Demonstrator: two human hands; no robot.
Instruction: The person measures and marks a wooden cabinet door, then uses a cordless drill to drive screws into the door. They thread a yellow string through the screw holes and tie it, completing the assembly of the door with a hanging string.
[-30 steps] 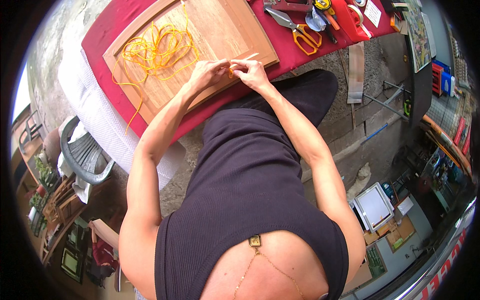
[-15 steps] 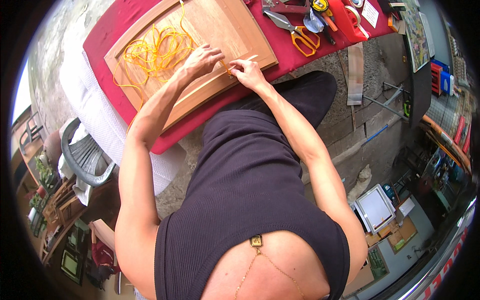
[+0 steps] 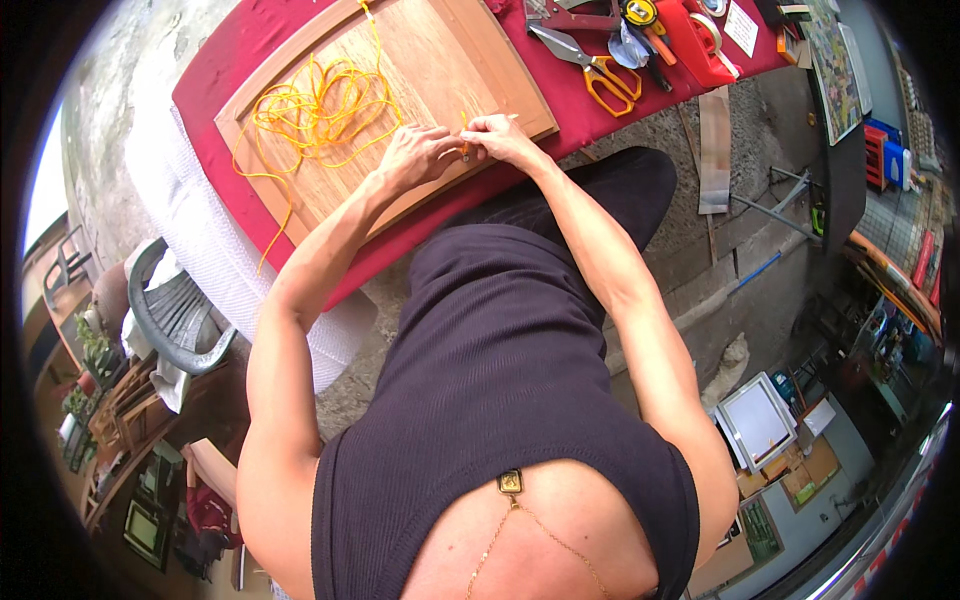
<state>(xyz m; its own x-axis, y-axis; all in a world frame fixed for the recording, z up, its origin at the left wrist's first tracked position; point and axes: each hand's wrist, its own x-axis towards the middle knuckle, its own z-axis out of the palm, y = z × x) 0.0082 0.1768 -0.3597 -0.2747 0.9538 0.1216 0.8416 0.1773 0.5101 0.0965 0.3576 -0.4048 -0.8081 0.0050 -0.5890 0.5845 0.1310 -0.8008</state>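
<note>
A wooden framed panel (image 3: pixel 430 70) lies on a red-clothed table in front of me. My left hand (image 3: pixel 425 152) is at the panel's near edge, its fingers pinched around a short stretch of yellow cord (image 3: pixel 465 148). Close against it, my right hand (image 3: pixel 500 138) pinches the same bit of cord. Between the fingertips the exact shape of the cord is mostly hidden. A loose tangle of yellow cord (image 3: pixel 310 110) spreads over the panel's left part, with one strand hanging past the left edge. Another strand runs up to the panel's far edge.
Orange-handled scissors (image 3: pixel 600 82), a yellow tape measure (image 3: pixel 640 12) and a red tape dispenser (image 3: pixel 692 45) lie on the red cloth (image 3: pixel 570 120) at the right. White padded fabric (image 3: pixel 205 215) hangs along the left side. A grey plastic chair (image 3: pixel 185 312) stands beyond it.
My left hand has moved right and nearer, up against the right hand. My right hand has shifted slightly right and farther. The view has also shifted slightly.
</note>
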